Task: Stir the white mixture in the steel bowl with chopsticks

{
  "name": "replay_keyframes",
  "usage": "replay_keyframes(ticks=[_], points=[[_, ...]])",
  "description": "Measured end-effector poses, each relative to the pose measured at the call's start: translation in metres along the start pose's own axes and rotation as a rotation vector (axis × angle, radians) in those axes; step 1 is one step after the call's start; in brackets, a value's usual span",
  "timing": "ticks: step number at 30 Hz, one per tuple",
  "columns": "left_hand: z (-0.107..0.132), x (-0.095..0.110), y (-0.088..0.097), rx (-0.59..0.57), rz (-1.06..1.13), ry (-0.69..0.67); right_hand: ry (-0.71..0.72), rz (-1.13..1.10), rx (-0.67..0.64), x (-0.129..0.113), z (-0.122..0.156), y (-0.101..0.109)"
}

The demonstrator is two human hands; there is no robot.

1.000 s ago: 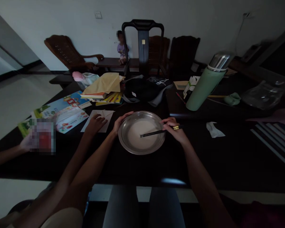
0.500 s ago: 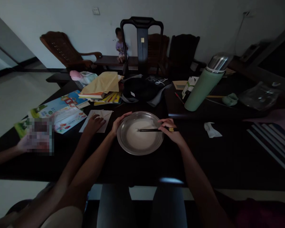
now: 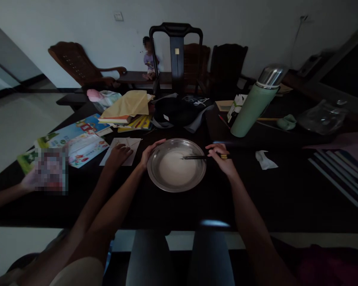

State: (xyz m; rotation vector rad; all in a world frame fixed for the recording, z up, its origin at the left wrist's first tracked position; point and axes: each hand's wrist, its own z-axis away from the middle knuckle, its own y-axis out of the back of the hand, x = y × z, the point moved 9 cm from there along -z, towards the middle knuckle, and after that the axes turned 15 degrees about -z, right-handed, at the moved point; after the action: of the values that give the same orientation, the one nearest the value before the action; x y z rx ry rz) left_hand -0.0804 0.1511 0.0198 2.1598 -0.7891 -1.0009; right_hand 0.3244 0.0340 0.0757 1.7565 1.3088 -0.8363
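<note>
A round metal bowl (image 3: 155, 174) stands in front of me on the dark table, with a milky white liquid (image 3: 177, 171) in it. My left hand (image 3: 150, 154) grips the bowl by its left rim. Dark chopsticks (image 3: 197, 157) with gold bands are held in my right hand (image 3: 220, 155), at the right side of the bowl. Their tips reach over the middle of the bowl; whether they touch the liquid I cannot tell.
Left of the bowl, another person's hand (image 3: 119, 154) rests on white paper (image 3: 134, 145); a second hand holds a blurred-out item. Books (image 3: 137, 123), a black bag (image 3: 174, 113), a green thermos (image 3: 253, 107), a crumpled tissue (image 3: 265, 161) and stacked folders (image 3: 337, 174) lie around. A child sits behind.
My right hand has moved right with the chopsticks, drawing their tips from the bowl's middle toward its right side. My left hand stays on the rim.
</note>
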Motion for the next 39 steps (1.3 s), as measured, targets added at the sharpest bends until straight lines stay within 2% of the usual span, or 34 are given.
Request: replay_keyframes(ticks=[2,4,7,10,13,18,20,24,26,30,35,37,39], points=[[0.004,-0.003,-0.004,0.001,0.035,0.004,0.000,-0.067,0.016,-0.001,0.000,0.004],[0.007,-0.004,-0.005,0.008,0.060,-0.002,-0.008,-0.116,-0.056,-0.001,0.001,-0.005],[0.007,-0.003,-0.004,0.017,0.070,-0.010,-0.007,-0.074,-0.158,0.001,0.002,-0.021],[0.005,-0.001,0.000,0.044,0.055,-0.013,0.005,-0.016,-0.067,0.003,0.001,-0.012],[0.004,-0.001,0.000,0.048,0.026,-0.010,-0.005,-0.084,0.050,0.004,0.000,0.005],[0.009,-0.005,-0.005,0.007,0.014,-0.012,-0.032,-0.089,-0.104,0.004,0.001,-0.015],[0.012,-0.007,-0.008,-0.014,0.003,-0.004,-0.018,-0.041,-0.087,0.005,0.000,-0.014],[0.014,-0.009,-0.011,-0.031,-0.009,0.009,0.001,-0.075,0.042,0.005,0.000,0.005],[0.014,-0.009,-0.009,-0.032,0.000,0.015,-0.010,-0.119,0.001,0.005,0.001,0.001],[0.011,-0.005,-0.005,-0.021,-0.007,0.003,-0.020,-0.083,-0.153,0.005,0.002,-0.022],[0.012,-0.009,-0.008,-0.045,0.016,0.036,-0.005,-0.082,0.025,0.005,0.000,0.001],[0.012,-0.011,-0.012,-0.063,0.031,0.046,-0.014,-0.132,0.003,0.004,0.001,0.000],[0.011,-0.013,-0.015,-0.078,0.075,0.078,-0.026,-0.135,-0.085,0.004,0.001,-0.011]])
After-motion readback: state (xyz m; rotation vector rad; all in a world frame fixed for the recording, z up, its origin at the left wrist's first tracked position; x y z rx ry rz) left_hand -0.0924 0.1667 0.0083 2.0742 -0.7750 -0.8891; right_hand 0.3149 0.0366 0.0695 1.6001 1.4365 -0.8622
